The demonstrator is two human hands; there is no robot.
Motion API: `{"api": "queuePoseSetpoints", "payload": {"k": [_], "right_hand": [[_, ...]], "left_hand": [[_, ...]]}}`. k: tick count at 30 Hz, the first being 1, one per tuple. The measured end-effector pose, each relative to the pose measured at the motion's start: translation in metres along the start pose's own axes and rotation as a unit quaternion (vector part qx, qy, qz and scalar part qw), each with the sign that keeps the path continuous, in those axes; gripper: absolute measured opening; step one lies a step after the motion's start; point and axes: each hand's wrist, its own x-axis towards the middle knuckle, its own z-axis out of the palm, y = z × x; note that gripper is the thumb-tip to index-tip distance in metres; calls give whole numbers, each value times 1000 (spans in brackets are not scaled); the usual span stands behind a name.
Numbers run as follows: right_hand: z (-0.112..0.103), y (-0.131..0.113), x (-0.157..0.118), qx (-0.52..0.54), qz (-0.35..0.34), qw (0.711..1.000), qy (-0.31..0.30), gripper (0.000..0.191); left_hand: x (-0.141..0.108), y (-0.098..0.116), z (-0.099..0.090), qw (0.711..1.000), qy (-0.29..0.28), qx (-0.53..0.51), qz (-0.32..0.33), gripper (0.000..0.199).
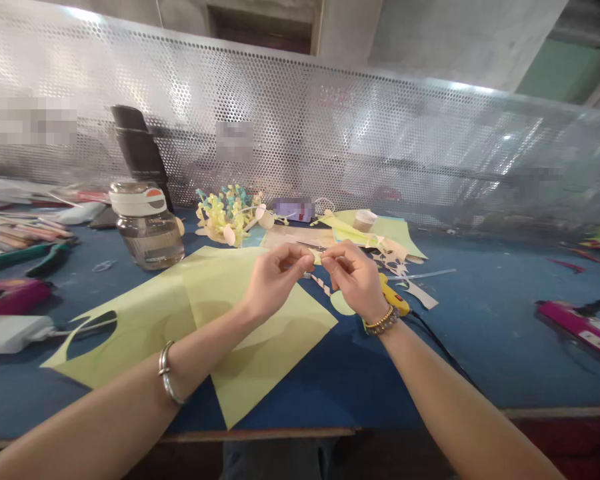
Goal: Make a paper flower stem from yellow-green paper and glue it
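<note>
Over the blue table, my left hand [277,280] and my right hand [353,277] meet almost fingertip to fingertip. Both are closed in a pinch, and whatever lies between the fingers is too small to make out. Just below the fingertips shows a short pale, twisted strip [321,285]; whether either hand holds it is unclear. Yellow-green paper sheets [260,353] lie beneath my left hand and forearm. Partly behind my right hand are a light green round piece [343,304] and a yellow tool with a black cord [397,298], probably a glue gun.
A lidded bottle [150,230] and a black tumbler [139,147] stand left. Yellow and teal paper flowers [230,210] sit behind the sheets, beside paper scraps [390,253]. A magenta power strip [580,327] lies right, a white charger [17,333] left. A perforated metal panel [300,133] closes the back.
</note>
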Motion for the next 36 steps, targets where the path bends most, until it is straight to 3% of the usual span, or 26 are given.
{"api": "queuePoseSetpoints", "payload": {"k": [4,10,16,28,36], "right_hand": [[1,1,0,-4,-9,1000,2,13],[-1,4,0,-101,-39,993,40,11],[-5,5,0,-116,-52,992,25,8],[-8,8,2,-97,-44,994,-2,7],[-6,5,1,-60,-26,998,-14,8]], "left_hand": [[1,0,0,1000,-9,14,-2,21],[0,1,3,995,-6,-52,-80,25],[0,2,3,991,22,-68,-110,23],[3,-3,-1,995,-11,-49,-85,22],[1,-1,-1,1000,13,19,-1,12]]}}
